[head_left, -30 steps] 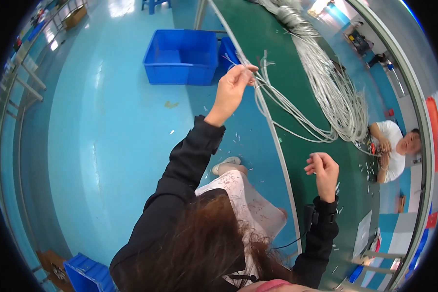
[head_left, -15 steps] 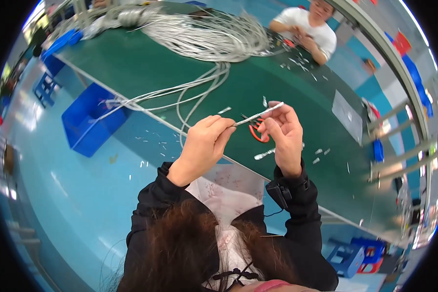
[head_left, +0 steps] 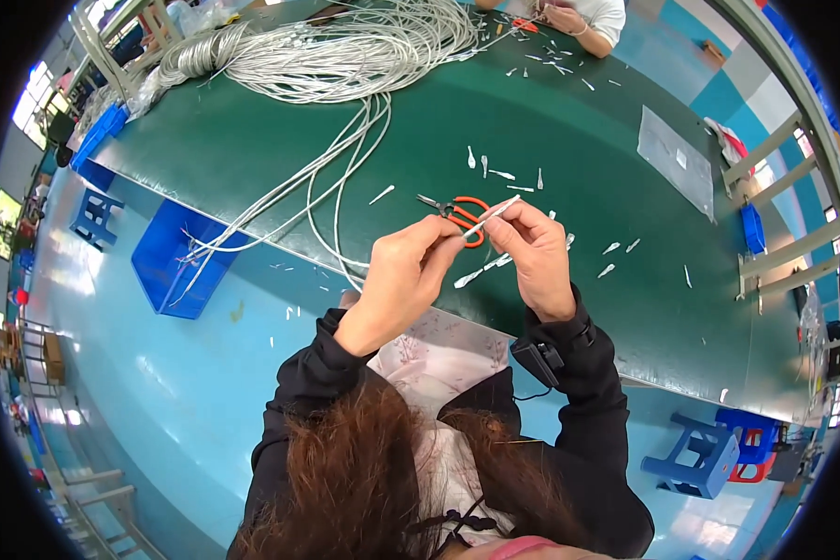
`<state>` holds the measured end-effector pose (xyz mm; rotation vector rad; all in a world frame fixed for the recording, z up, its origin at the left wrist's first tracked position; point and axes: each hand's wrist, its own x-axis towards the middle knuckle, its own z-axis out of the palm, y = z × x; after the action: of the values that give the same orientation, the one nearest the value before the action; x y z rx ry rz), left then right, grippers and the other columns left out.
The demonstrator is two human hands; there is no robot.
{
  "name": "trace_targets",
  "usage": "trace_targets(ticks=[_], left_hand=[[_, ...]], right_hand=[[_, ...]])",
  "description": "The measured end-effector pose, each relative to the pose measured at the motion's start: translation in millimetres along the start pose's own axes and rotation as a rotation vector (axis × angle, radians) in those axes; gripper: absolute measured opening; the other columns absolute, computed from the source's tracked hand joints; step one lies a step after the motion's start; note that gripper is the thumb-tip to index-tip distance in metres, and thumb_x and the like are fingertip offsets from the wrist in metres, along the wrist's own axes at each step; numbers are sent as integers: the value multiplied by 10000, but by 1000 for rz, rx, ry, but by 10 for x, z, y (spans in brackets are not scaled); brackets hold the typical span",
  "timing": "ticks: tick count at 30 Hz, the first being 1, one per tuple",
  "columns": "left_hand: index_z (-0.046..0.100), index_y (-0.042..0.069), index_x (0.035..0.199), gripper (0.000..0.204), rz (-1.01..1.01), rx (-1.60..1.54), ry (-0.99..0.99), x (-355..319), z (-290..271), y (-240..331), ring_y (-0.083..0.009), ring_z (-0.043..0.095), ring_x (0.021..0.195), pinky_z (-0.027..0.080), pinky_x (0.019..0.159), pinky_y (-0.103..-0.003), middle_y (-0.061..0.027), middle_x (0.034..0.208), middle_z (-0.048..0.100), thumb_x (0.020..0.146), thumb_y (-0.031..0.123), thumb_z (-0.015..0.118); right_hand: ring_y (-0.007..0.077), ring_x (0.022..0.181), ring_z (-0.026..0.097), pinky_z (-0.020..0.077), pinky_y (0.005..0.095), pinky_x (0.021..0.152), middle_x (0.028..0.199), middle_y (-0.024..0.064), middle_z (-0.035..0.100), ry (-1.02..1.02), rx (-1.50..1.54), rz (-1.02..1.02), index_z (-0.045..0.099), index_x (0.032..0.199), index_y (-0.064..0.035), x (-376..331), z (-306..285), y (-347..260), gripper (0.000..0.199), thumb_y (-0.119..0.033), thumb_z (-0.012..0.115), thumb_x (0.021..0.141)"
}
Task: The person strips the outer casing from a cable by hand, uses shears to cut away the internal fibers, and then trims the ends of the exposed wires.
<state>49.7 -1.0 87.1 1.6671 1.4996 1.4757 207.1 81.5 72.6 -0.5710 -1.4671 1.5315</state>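
Between my two hands runs the end of a thin white-grey cable point(head_left: 502, 208). My left hand point(head_left: 397, 280) is closed round it, thumb against the fingers, and the cable trails from that hand toward the table edge. My right hand point(head_left: 539, 254) pinches the same cable near its tip, which sticks up past the fingers. Just behind it on the green table lies a pair of cutters point(head_left: 448, 209) with orange handles, its jaws to the left and its lower handle partly covered by my hands. Beneath my hands lies a twisted silvery-white scrap point(head_left: 468, 279).
A large bundle of cables point(head_left: 336, 61) lies at the back left of the green table point(head_left: 616, 308). Several cable ends hang into a blue bin point(head_left: 163, 271). White scraps point(head_left: 501, 175) and a clear plastic bag point(head_left: 672, 163) lie about. A co-worker's hands point(head_left: 560, 17) are across the table.
The view has shifted, so the cable bundle and co-worker sit higher now. My hands have come closer together along the cable, and less of it shows between them.
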Motion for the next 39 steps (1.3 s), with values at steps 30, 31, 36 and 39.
trace_targets(ticks=[30, 31, 36, 39], left_hand=[[552, 34, 976, 185, -476, -764, -272, 76, 23, -614, -37, 424, 625, 329, 544, -181, 19, 699, 486, 986, 199, 468], [552, 34, 976, 185, -476, -760, -269, 64, 9, -605, -37, 424, 625, 329, 544, -181, 19, 699, 486, 986, 199, 468], [552, 21, 1000, 177, -480, -742, -171, 11, -47, -666, -46, 425, 636, 321, 561, -190, 14, 716, 506, 985, 177, 470], [552, 13, 1004, 161, -426, -728, -130, -12, -74, -737, -50, 435, 645, 336, 573, -190, 5, 735, 522, 981, 153, 476]], right_hand=[[127, 696, 532, 430, 253, 649, 834, 44, 603, 36, -438, 36, 614, 958, 29, 212, -98, 288, 141, -84, 597, 876], [153, 707, 546, 441, 270, 660, 841, 60, 606, 53, -667, -48, 610, 962, 33, 255, -121, 286, 153, -86, 603, 865], [251, 772, 558, 465, 335, 706, 847, 109, 579, -96, -1133, -280, 602, 952, 32, 333, -244, 530, 188, -80, 628, 802], [299, 827, 546, 466, 381, 727, 826, 128, 548, -255, -1289, -325, 592, 907, 17, 365, -172, 588, 194, -79, 639, 745]])
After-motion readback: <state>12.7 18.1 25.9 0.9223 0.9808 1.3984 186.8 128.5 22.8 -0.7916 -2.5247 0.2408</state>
